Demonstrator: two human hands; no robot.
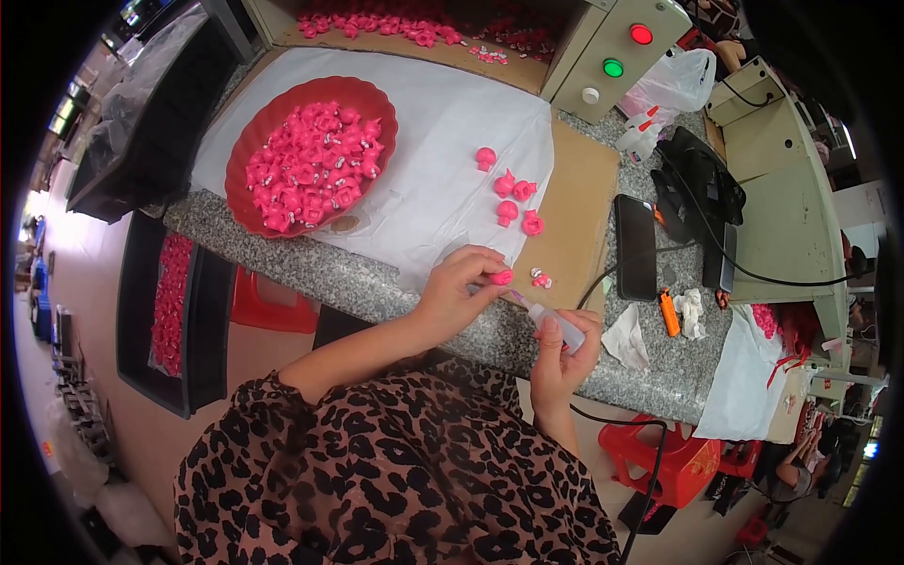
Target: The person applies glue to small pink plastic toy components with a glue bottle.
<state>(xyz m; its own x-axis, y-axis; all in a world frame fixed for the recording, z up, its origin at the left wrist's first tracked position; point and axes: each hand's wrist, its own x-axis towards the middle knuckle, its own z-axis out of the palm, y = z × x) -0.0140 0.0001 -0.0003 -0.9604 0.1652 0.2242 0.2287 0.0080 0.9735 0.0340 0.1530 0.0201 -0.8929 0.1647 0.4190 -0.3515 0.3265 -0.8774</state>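
My left hand (463, 287) pinches a small pink plastic piece (501, 277) over the counter's front edge. My right hand (563, 353) grips a small clear squeeze bottle (556, 324) whose thin nozzle points up-left at that piece. A red bowl (252, 141) heaped with pink pieces (311, 165) rests on a white sheet (443, 141) to the left. Several single pink pieces (513, 198) lie on the sheet beyond my hands, and a tiny pink and white bit (540, 279) lies on the brown board (574, 217).
A black phone (636, 247), an orange lighter (669, 313), crumpled tissue (623, 336) and a black device with cables (699, 193) sit right. A control box with red and green buttons (612, 52) stands behind. Black trays of pink parts (169, 301) sit below left; a red stool (673, 461) lower right.
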